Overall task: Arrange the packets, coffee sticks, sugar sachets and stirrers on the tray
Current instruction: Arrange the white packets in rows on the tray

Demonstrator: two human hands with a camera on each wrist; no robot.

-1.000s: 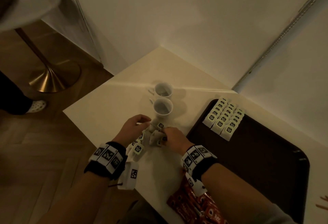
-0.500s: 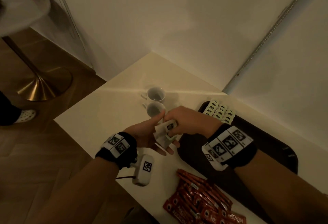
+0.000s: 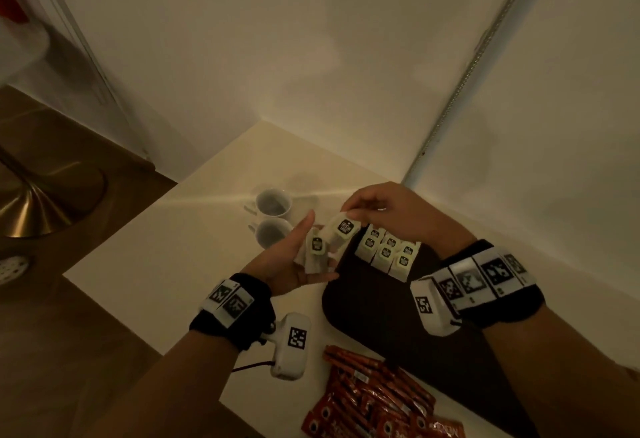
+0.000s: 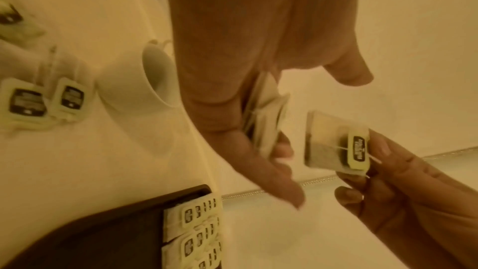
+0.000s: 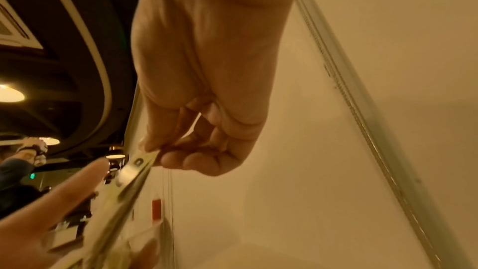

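One packet (image 3: 344, 228) is pinched in the right hand (image 3: 391, 210); the left hand (image 3: 294, 261) cups a few more (tea bags, apparently). Next: lay it beside the tray (image 3: 363, 306) rows (image 3: 389, 252).

The right wrist strap hides part of the dark brown tray (image 3: 363, 302). The red foil coffee sticks (image 3: 367, 399) are cut off by the head view's bottom edge. The lettering on the pale tea-bag packets (image 3: 388, 252) is too small to read.

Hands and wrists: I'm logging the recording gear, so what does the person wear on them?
Both hands, the left hand and the right hand, are bare, with bare forearms. Each wrist has a black band carrying white blocks printed with black square markers. A white camera housing with its own marker hangs under the left wrist, trailing a thin dark cable; a similar housing sits at the right wrist.
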